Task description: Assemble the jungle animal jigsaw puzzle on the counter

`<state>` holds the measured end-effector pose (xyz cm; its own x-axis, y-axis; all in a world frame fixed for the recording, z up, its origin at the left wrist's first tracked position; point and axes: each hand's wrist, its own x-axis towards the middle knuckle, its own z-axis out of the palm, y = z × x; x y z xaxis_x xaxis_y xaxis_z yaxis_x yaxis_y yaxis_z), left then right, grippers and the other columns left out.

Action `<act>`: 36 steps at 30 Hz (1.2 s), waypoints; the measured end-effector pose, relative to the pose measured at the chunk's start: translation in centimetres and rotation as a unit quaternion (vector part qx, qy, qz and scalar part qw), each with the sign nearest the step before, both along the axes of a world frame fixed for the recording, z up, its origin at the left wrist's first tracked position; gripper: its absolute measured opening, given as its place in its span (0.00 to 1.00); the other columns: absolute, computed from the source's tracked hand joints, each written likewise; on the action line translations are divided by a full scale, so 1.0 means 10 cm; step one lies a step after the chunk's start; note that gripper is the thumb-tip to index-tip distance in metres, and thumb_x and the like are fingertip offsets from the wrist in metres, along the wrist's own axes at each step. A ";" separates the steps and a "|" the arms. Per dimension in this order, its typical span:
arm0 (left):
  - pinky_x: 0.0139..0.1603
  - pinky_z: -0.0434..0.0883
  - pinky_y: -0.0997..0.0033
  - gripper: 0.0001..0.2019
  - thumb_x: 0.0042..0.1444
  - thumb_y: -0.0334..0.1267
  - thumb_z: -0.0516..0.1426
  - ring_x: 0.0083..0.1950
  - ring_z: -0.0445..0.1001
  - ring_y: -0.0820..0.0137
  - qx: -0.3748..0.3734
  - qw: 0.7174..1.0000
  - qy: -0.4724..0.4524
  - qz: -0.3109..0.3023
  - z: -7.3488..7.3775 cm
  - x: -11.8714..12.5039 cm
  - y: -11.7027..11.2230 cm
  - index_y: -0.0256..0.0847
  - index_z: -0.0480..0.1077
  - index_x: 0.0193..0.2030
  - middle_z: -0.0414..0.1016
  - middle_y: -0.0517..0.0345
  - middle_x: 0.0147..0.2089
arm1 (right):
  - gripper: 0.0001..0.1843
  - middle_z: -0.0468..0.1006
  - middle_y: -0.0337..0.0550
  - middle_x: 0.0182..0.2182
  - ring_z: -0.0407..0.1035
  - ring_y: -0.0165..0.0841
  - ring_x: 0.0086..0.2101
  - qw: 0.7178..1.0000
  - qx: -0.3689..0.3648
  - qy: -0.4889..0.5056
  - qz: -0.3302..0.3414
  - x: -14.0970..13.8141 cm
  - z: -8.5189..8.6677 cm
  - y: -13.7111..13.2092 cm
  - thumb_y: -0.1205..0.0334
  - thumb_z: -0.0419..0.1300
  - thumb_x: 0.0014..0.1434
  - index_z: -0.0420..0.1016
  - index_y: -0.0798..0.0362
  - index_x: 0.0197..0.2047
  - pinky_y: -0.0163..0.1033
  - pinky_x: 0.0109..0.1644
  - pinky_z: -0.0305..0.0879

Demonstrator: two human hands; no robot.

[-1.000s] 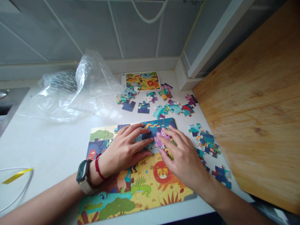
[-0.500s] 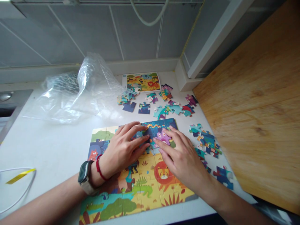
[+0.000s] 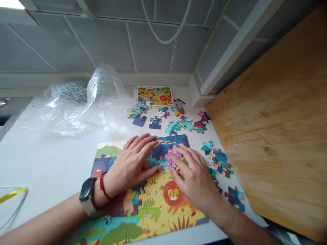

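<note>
A jigsaw puzzle (image 3: 153, 221) with a lion, crocodile and trees lies flat on the white counter under both hands. My left hand (image 3: 130, 165) rests palm down across its upper middle, fingers stretched forward and thumb spread to the right. It wears a dark watch and a red cord bracelet. Over the upper right part, my right hand (image 3: 192, 175) lies with extended fingers, their tips touching the puzzle at a purple animal (image 3: 169, 158). A dark blue section (image 3: 160, 149) shows between the hands. The hands cover part of the picture, and neither visibly grips a piece.
Loose puzzle pieces (image 3: 155, 123) lie beyond the puzzle, with more pieces (image 3: 219, 157) to the right. A picture card (image 3: 155, 95) sits near the wall. Crumpled clear plastic (image 3: 102, 98) is at back left. A wooden panel (image 3: 270, 136) borders the right side.
My left thumb has spread away from its fingers, uncovering more of the blue section. My right fingertips stay around the purple animal. The whole view has shifted slightly.
</note>
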<state>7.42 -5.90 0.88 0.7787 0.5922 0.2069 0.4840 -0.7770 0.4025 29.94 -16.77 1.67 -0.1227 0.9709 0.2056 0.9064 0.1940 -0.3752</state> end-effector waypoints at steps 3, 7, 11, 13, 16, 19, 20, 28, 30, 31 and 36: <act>0.72 0.62 0.43 0.32 0.66 0.55 0.61 0.72 0.64 0.50 -0.002 1.000 -0.002 0.001 0.00 0.00 0.01 0.42 0.61 0.71 0.68 0.43 0.71 | 0.18 0.78 0.50 0.60 0.67 0.48 0.63 1.000 0.000 0.015 -0.001 -0.01 0.02 0.00 0.66 0.61 0.68 0.79 0.50 0.59 0.65 0.66 0.68; 0.71 0.62 0.43 0.30 0.66 0.55 0.60 0.72 0.64 0.50 -0.007 1.000 0.002 -0.008 0.01 0.01 0.03 0.44 0.63 0.70 0.68 0.45 0.72 | 0.19 0.78 0.52 0.59 0.67 0.47 0.63 0.999 -0.010 0.043 0.000 0.00 0.04 0.02 0.68 0.61 0.67 0.79 0.51 0.60 0.62 0.67 0.70; 0.71 0.62 0.43 0.30 0.66 0.56 0.60 0.72 0.63 0.49 -0.011 1.000 0.007 -0.008 0.00 0.01 0.03 0.45 0.64 0.69 0.67 0.46 0.72 | 0.20 0.77 0.50 0.59 0.68 0.44 0.63 0.997 -0.007 0.071 -0.011 0.02 0.03 0.03 0.68 0.61 0.68 0.78 0.49 0.61 0.59 0.66 0.72; 0.71 0.62 0.43 0.30 0.66 0.57 0.60 0.72 0.63 0.49 -0.010 1.000 0.011 -0.007 -0.01 0.01 0.03 0.45 0.65 0.69 0.67 0.46 0.72 | 0.20 0.77 0.51 0.59 0.68 0.44 0.62 0.997 -0.003 0.074 -0.016 0.03 0.03 0.03 0.68 0.61 0.68 0.78 0.49 0.61 0.58 0.66 0.73; 0.71 0.61 0.42 0.30 0.66 0.58 0.60 0.72 0.63 0.49 -0.008 1.000 0.015 -0.009 -0.02 0.01 0.03 0.45 0.65 0.69 0.67 0.46 0.73 | 0.20 0.77 0.52 0.59 0.69 0.44 0.62 0.997 -0.005 0.072 -0.019 0.03 0.03 0.04 0.68 0.61 0.67 0.78 0.49 0.61 0.58 0.66 0.73; 0.72 0.60 0.43 0.33 0.66 0.59 0.60 0.72 0.64 0.49 -0.011 1.000 0.006 -0.006 -0.01 0.02 0.03 0.45 0.62 0.71 0.65 0.43 0.73 | 0.20 0.77 0.52 0.58 0.69 0.45 0.61 0.997 -0.007 0.070 -0.021 0.03 0.03 0.04 0.67 0.61 0.67 0.79 0.49 0.61 0.59 0.64 0.74; 0.72 0.60 0.43 0.34 0.65 0.59 0.60 0.72 0.64 0.50 -0.012 1.000 0.003 -0.005 -0.01 0.02 0.03 0.44 0.61 0.71 0.65 0.42 0.73 | 0.19 0.77 0.52 0.58 0.70 0.45 0.60 0.997 -0.006 0.070 -0.022 0.03 0.03 0.05 0.67 0.61 0.68 0.79 0.50 0.60 0.59 0.64 0.74; 0.70 0.62 0.45 0.35 0.65 0.59 0.61 0.71 0.66 0.50 -0.028 1.000 -0.007 -0.001 0.03 0.02 0.04 0.43 0.60 0.71 0.69 0.42 0.70 | 0.16 0.77 0.52 0.58 0.69 0.46 0.61 0.996 0.005 0.087 -0.032 0.05 0.01 0.05 0.64 0.62 0.69 0.80 0.49 0.58 0.60 0.65 0.73; 0.71 0.62 0.45 0.36 0.64 0.60 0.61 0.71 0.66 0.50 -0.027 1.000 -0.006 -0.001 0.03 0.02 0.04 0.43 0.59 0.72 0.69 0.42 0.70 | 0.16 0.78 0.52 0.58 0.70 0.46 0.61 0.994 0.016 0.106 -0.036 0.07 0.02 0.05 0.63 0.62 0.68 0.81 0.49 0.57 0.59 0.65 0.73; 0.71 0.62 0.44 0.38 0.64 0.61 0.61 0.71 0.66 0.50 -0.027 1.000 -0.009 0.000 0.02 0.02 0.04 0.42 0.59 0.72 0.69 0.41 0.70 | 0.16 0.78 0.52 0.58 0.71 0.46 0.60 0.992 0.023 0.117 -0.044 0.07 0.02 0.04 0.62 0.63 0.68 0.81 0.49 0.57 0.59 0.64 0.73; 0.71 0.63 0.45 0.40 0.63 0.62 0.61 0.71 0.66 0.50 -0.035 0.999 -0.034 0.007 0.02 0.01 0.03 0.41 0.57 0.73 0.67 0.40 0.71 | 0.13 0.80 0.50 0.53 0.75 0.44 0.55 0.981 0.058 0.171 -0.075 0.11 0.06 0.05 0.61 0.61 0.69 0.82 0.47 0.53 0.53 0.59 0.76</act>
<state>7.55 -5.63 1.07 0.7557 0.6178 0.2174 0.4641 -0.7394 0.4878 31.06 -16.23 2.30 0.1160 0.9403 0.3198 0.7525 0.1270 -0.6462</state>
